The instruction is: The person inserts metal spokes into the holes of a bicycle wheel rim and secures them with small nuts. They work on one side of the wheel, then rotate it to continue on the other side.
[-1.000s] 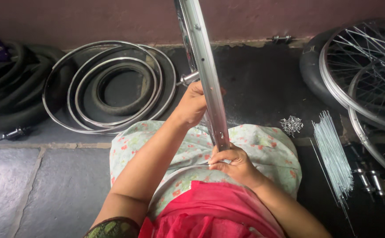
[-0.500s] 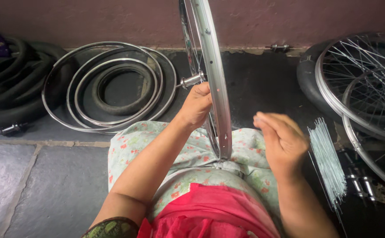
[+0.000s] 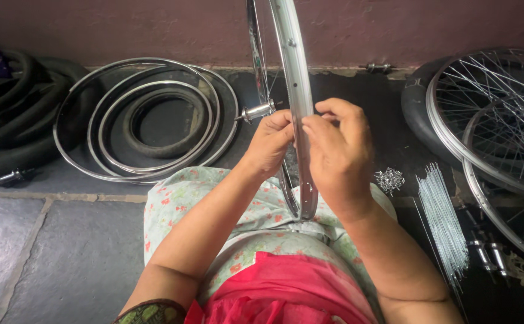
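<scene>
Wheel rim [image 3: 298, 120] now pinched by returned right hand [image 3: 340, 150] beside left hand [image 3: 269, 144].

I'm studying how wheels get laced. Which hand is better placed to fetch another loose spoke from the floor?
Right, probably. The bundle of loose spokes lies on the floor to the person's right, nearer the right hand. The left hand sits across the upright rim, beside the hub, so it looks better kept steadying the wheel.

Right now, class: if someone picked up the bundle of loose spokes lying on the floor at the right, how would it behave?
The spokes look thin and long, so they would probably flex and splay apart. Nothing ties them, so some would likely slip out. Being round wire, they may roll on the floor.
</scene>
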